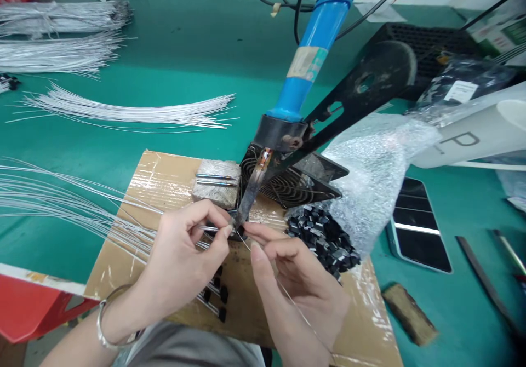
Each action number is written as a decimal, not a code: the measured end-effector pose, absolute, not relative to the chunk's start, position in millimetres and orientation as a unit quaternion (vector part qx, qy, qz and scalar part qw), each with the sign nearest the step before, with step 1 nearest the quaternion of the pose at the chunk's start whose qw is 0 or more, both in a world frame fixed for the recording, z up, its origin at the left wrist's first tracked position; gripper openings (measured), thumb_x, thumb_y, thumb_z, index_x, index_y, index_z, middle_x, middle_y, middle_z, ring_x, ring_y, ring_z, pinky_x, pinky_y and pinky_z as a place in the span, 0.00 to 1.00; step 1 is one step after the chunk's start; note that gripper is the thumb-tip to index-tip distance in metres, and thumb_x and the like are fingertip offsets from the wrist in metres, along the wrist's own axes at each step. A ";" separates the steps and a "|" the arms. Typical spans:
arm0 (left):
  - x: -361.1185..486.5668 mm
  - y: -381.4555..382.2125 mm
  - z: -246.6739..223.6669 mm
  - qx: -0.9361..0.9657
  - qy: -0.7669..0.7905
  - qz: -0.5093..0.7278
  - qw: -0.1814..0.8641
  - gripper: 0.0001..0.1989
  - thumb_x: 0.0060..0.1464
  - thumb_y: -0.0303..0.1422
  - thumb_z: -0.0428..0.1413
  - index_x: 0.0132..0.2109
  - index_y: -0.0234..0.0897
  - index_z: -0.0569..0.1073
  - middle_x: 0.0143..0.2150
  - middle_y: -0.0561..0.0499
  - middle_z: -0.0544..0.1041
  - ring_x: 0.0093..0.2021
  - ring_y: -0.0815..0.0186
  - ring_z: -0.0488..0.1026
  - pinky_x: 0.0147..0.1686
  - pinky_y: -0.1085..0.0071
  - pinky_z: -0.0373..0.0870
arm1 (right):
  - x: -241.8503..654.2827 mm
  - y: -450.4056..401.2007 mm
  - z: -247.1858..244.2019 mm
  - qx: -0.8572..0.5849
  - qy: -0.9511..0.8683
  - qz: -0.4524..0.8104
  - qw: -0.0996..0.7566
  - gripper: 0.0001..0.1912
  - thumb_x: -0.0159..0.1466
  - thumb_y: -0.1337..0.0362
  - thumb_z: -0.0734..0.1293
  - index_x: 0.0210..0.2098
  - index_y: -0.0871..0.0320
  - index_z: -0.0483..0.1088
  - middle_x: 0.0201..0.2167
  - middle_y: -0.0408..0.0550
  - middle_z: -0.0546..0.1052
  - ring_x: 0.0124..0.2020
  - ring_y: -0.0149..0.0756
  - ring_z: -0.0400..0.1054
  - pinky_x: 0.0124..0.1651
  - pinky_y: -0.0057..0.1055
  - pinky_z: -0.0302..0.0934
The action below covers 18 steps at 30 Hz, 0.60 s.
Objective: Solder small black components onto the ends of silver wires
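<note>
My left hand (187,254) pinches the end of a white cable just left of the tip of a soldering iron (249,194). The iron has a blue handle (304,66) and is clamped to a black metal bracket (361,87), pointing down. In my right hand (298,282) a thin solder wire (296,305) is held between thumb and fingers, its end close to the iron's tip. The small part under the tip is mostly hidden by my fingertips. More white cables (135,235) run off to the left from beneath my left hand, and several black connectors (222,296) lie below it.
Cardboard (365,312) covers the work spot. Around it are a small block (216,191), a black fan (287,183), a pile of black connectors (322,241), bubble wrap (370,164), a phone (419,224), a brown block (410,313) and a white cable bundle (135,112).
</note>
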<state>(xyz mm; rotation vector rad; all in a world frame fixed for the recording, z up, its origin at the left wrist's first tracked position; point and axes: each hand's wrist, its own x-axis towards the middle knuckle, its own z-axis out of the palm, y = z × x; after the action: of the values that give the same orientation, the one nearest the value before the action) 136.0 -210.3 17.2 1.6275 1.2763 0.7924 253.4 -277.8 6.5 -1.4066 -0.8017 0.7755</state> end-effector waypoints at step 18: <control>135.8 -209.9 14.4 0.651 0.524 0.303 0.458 0.06 0.55 0.31 0.54 0.31 0.35 0.74 0.35 0.46 0.81 0.34 0.63 0.77 0.23 0.73 0.60 | 256.5 -277.3 1.1 -0.622 -0.368 0.319 0.613 0.11 0.66 0.64 0.71 0.28 0.56 0.69 0.43 0.43 0.82 0.45 0.27 0.77 0.48 0.19 0.67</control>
<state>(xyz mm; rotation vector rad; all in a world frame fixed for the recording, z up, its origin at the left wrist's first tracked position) 135.8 -209.9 14.4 1.6042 1.2919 0.7475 256.5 -277.3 1.1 -1.4336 -0.8478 0.7364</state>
